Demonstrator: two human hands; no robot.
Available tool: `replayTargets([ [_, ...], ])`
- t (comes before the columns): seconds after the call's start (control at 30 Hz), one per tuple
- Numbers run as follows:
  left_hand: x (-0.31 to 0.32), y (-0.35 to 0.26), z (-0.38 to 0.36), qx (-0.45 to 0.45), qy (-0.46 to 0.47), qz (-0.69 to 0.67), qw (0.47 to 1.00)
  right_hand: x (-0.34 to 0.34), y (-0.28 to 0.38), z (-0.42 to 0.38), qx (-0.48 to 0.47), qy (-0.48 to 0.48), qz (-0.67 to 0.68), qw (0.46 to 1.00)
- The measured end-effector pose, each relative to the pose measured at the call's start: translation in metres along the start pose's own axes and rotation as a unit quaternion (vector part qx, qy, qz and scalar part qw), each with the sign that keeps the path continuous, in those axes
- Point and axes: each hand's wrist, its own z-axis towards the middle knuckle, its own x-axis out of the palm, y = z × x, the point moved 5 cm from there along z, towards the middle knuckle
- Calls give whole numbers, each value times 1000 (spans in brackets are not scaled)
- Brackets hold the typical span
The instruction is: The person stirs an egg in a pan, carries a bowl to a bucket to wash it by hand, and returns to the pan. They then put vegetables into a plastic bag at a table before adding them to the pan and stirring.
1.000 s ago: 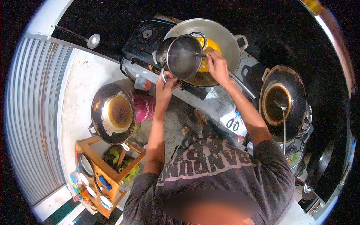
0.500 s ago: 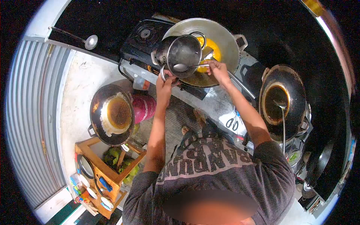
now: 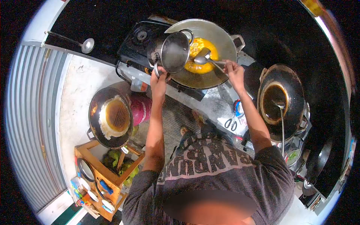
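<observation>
My left hand [image 3: 159, 79] grips the handle of a dark pot [image 3: 175, 52], which is tilted beside the large wok's left rim. The inside of the pot looks dark and hazy. My right hand [image 3: 233, 71] is closed on the handle of a metal spoon [image 3: 200, 60], whose bowl hangs over yellow-orange food [image 3: 207, 47] in the large metal wok [image 3: 225, 41]. Another utensil, a ladle or spatula, lies in that wok, partly behind the spoon.
A gas stove [image 3: 141, 36] is at the upper left. A dark wok with brown liquid [image 3: 275, 101] sits at the right, and another wok [image 3: 116, 116] at the left. Scissors [image 3: 231, 124] lie on the counter. Below left is a wooden stand [image 3: 90, 155]; a ladle [image 3: 87, 45] lies upper left.
My left hand and the pot have moved left, off part of the large wok. My right hand has moved right with the spoon, out of the pot and over the yellow-orange food.
</observation>
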Motion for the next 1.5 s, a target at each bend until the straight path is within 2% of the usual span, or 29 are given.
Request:
replayTargets([
  [0.07,1,-1,-1,-32,-27,-37,998,-4,6,-6,-21,-14,-57,998],
  [0.2,0,5,1,-11,-22,-2,1000,-7,16,-10,-116,-24,-160,980],
  [0.37,2,4,0,72,-56,107,990,-9,13,-12,-119,-24,-135,983],
  [0.6,5,10,-4,8,-67,53,996,-11,15,-12,-123,-31,-107,986],
  [0.67,8,8,-5,-15,-68,42,997,-13,16,-13,-99,-27,-110,989],
  [0.77,2,25,3,72,-49,85,993,-12,21,-14,-83,-35,-104,990],
  [0.8,5,22,3,64,-47,76,994,-10,24,-12,-82,-41,-100,991],
  [0.97,18,3,-5,39,-14,-7,999,25,63,2,-194,1,-81,978],
  [1.17,22,-6,-7,40,-29,58,997,55,71,17,-245,121,-117,955],
  [1.27,19,-9,-4,117,-25,135,984,54,80,12,-284,152,-144,936],
  [1.3,18,-9,-4,111,-27,146,983,51,82,9,-297,158,-152,930],
  [1.5,20,-19,-8,78,-35,135,987,17,100,-6,-253,137,-170,943],
])
